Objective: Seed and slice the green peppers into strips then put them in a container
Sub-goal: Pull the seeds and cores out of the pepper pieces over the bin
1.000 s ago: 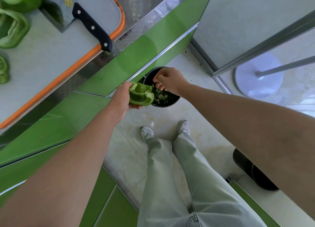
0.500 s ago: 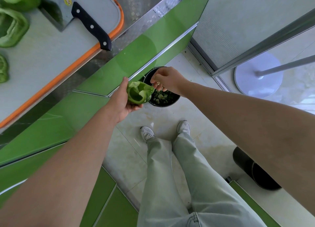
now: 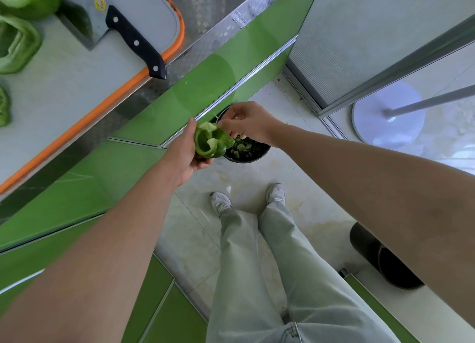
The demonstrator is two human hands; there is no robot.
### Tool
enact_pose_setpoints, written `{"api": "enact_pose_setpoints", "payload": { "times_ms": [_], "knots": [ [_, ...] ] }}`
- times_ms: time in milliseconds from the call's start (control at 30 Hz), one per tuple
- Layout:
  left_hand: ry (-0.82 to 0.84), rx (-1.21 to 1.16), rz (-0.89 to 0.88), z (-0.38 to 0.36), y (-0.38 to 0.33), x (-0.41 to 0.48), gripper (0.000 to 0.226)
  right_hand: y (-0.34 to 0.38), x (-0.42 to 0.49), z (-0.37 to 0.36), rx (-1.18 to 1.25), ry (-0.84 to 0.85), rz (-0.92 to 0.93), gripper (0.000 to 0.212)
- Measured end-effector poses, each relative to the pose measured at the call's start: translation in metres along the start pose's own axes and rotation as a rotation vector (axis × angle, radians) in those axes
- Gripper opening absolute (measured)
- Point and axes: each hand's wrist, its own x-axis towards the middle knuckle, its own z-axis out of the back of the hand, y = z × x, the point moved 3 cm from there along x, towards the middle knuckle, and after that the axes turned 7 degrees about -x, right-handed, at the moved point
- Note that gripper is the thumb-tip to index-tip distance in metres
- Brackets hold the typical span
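- The pepper half (image 3: pixel 209 143) has turned in the left hand (image 3: pixel 185 157) since a second ago, hollow now showing, at the left rim of the floor bin (image 3: pixel 253 156).
- Left fingers are clamped round its skin.
- The right hand (image 3: pixel 246 124) has shifted to its far edge, fingers bunched together — pinching or not, I can't tell.
- Far left — cleaver (image 3: pixel 123 34) on the cutting board (image 3: pixel 77 85).

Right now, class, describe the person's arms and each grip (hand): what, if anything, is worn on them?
Both arms are bare: no sleeve shows on the left arm or the right arm as far as the frame edge. The left grip and right grip are ungloved. No watch or band shows at either wrist.
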Motion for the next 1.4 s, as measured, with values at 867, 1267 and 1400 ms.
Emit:
{"api": "enact_pose_setpoints", "payload": {
  "times_ms": [867, 1267, 1400],
  "knots": [
    [-0.287, -0.287, 0.003, -0.008, 0.0, 0.008, 0.047, -0.001, 0.0, -0.003, 0.068, 0.083, -0.061, 0.035],
    [-0.233, -0.397, -0.097, -0.002, 0.003, 0.008, 0.046, -0.014, -0.004, 0.014, 0.031, -0.109, -0.164, 0.02],
    [-0.205, -0.517, -0.07, 0.0, 0.007, 0.002, 0.039, -0.016, -0.005, 0.013, 0.03, -0.081, -0.164, 0.008]
  ]
}}
